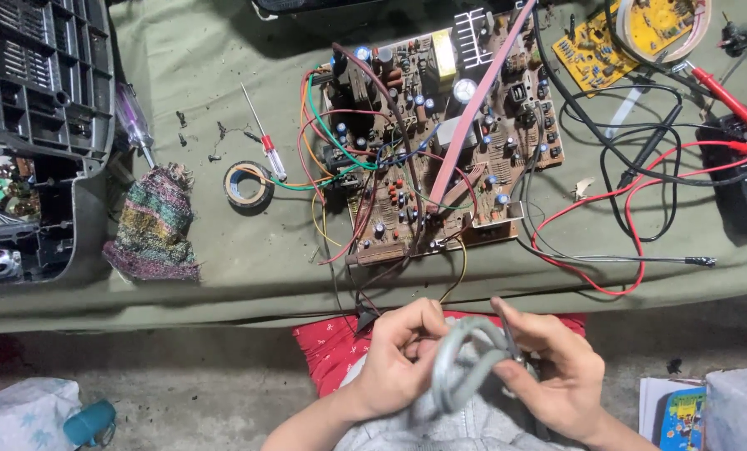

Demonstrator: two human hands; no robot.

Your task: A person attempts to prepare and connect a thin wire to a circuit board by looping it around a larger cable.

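Left hand (400, 355) at six o'clock, fingers curled tight around a loop of grey cable (461, 363), knuckles up, wrist entering from seven o'clock. The cable arcs between both hands, low and central, over a grey lap. Right hand (553, 372) just beside it at five o'clock, partly closed, thumb and forefinger pinching the cable's other side, forearm coming from four o'clock. Brown circuit board (440, 134) lies at twelve o'clock on the green cloth (206, 75); a tape roll (248, 184) sits at ten o'clock.
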